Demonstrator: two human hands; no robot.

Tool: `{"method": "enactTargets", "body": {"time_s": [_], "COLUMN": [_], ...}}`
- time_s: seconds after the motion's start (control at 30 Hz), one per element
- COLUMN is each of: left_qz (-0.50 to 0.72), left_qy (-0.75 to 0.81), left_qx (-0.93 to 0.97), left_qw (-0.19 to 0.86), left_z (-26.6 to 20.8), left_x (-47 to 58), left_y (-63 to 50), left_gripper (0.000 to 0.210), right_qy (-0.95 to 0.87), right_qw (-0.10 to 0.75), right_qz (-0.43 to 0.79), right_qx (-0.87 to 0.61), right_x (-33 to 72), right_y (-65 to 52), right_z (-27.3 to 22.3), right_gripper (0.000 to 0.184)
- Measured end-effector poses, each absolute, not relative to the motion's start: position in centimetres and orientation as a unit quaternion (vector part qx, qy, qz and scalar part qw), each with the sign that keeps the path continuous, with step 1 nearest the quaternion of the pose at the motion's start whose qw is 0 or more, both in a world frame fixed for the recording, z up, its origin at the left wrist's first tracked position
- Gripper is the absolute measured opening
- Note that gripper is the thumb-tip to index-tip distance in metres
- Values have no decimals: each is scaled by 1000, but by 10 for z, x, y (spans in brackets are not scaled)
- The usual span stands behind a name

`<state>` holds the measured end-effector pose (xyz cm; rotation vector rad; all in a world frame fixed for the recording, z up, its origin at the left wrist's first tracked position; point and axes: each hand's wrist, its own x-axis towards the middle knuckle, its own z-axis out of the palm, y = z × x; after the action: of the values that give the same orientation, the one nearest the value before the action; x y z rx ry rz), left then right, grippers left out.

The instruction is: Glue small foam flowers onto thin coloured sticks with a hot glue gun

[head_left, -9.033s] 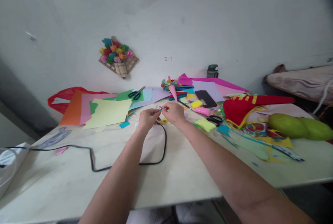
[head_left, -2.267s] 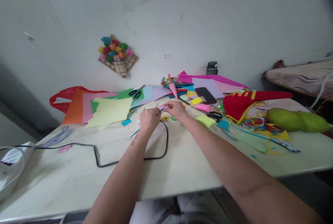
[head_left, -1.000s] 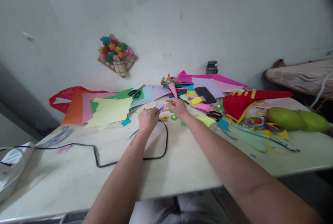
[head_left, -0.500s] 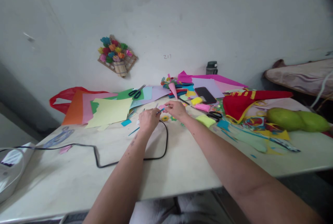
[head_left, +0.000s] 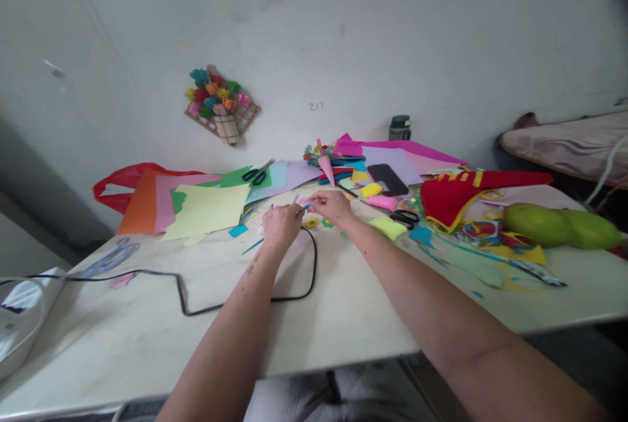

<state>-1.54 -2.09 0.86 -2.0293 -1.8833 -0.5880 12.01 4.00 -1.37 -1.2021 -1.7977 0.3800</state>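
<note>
Above the middle of the table, my left hand (head_left: 280,223) is closed with its fingertips on a narrow blue paper strip (head_left: 305,208). My right hand (head_left: 334,205) pinches at the strip's far end, thumb and forefinger together. Just beyond the fingertips shows a small pink piece (head_left: 305,201), partly hidden. A black cord (head_left: 315,258) loops up to beside my left hand; where it ends is hidden. Beneath the hands lies a small yellow flower cutout (head_left: 311,222). Another blue strip (head_left: 252,247) rests left of my left wrist.
Coloured paper sheets (head_left: 210,209) with scissors (head_left: 258,175) on top lie at the left. Toward the right are a phone (head_left: 387,179), a second pair of scissors (head_left: 405,217), a pink paper cone (head_left: 326,169), red cloth (head_left: 449,199) and a green fruit-like object (head_left: 559,226).
</note>
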Motion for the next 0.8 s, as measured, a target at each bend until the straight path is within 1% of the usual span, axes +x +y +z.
{"method": "enactTargets", "body": {"time_s": [0.2,0.33,0.57,0.8], "left_qz": [-201,-195,-202,-253], "left_qy": [-657,-662,-674,-673], "left_qx": [-709,-707,-694,-685], "left_qw": [158,154,154,117], "left_z": [8,8,9,6], "left_x": [-16,-16,-18,-23], "left_y": [-20,-20,-19,-16], "left_gripper": [26,27,29,31], "right_qy": [-729,-729,-699,-655], "right_qw": [446,451,465,496], "right_qz": [151,154,225,257], "right_qx": [-496,-491,-495,-510], "right_x": [120,120,124,126], "right_y": [39,39,42,47], "right_z": [-12,-13,-12,-15], "right_gripper": [15,18,24,21]}}
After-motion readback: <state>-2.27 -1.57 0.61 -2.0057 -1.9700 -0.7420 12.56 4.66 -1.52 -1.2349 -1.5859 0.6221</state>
